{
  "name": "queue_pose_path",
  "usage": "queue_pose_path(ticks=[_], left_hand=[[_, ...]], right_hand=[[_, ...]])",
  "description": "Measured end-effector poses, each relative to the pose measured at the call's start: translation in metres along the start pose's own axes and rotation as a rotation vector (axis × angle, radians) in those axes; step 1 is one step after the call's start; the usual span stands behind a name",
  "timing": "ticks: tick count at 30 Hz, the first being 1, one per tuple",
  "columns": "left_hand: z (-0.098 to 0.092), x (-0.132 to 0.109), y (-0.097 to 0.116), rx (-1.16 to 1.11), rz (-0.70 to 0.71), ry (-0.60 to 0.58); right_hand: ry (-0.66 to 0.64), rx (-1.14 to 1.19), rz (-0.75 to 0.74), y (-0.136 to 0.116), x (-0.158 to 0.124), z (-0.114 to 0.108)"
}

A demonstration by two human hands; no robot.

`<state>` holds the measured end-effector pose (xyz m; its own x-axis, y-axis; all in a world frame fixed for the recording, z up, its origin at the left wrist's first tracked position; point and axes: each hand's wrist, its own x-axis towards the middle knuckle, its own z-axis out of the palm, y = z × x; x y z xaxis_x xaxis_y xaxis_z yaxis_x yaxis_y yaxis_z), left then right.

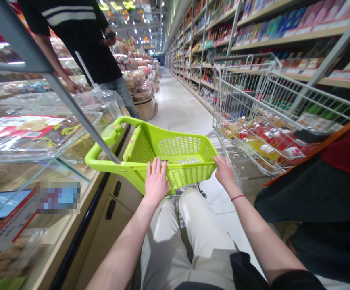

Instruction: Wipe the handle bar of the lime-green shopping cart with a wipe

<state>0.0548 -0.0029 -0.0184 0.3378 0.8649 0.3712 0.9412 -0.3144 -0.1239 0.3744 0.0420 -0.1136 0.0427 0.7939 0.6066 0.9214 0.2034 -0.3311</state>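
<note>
A lime-green plastic shopping cart (190, 171) stands sideways before my legs, its slotted basket showing nothing inside. My left hand (157, 177) lies on its near rim, fingers stretched out flat over the edge and pointing into the basket. At the basket's right end, my right hand (223, 171) has its fingers curled over the corner of the rim. The cart's looped handle (94, 159) points left, away from both hands. A grey pole (81, 117) slants from the upper left down to the rim beside that handle.
To the right stands a wire cart (250, 117) loaded with bottled drinks, a person in dark clothing (323, 193) close by. A glass-edged food counter (87, 177) borders the left. Beyond it, a person in a black shirt (84, 44) stands by packaged goods. Tall shelves (262, 42) line the aisle (170, 92).
</note>
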Motion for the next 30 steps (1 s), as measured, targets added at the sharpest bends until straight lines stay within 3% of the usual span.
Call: queue_pose_path(ticks=[4,17,23,30], left_hand=[[0.003,0.001,-0.002,-0.012,0.001,-0.006],[0.012,0.02,-0.016,-0.027,0.023,-0.038],[0.022,0.034,-0.016,-0.061,-0.045,-0.046],[0.036,0.038,0.006,-0.142,0.078,-0.145]], right_hand=[[0.002,0.014,-0.013,0.008,-0.001,0.0],[0.065,-0.037,0.011,-0.002,-0.008,0.003],[0.105,-0.064,0.032,-0.02,-0.015,0.012],[0.099,-0.104,0.047,-0.054,-0.021,0.013]])
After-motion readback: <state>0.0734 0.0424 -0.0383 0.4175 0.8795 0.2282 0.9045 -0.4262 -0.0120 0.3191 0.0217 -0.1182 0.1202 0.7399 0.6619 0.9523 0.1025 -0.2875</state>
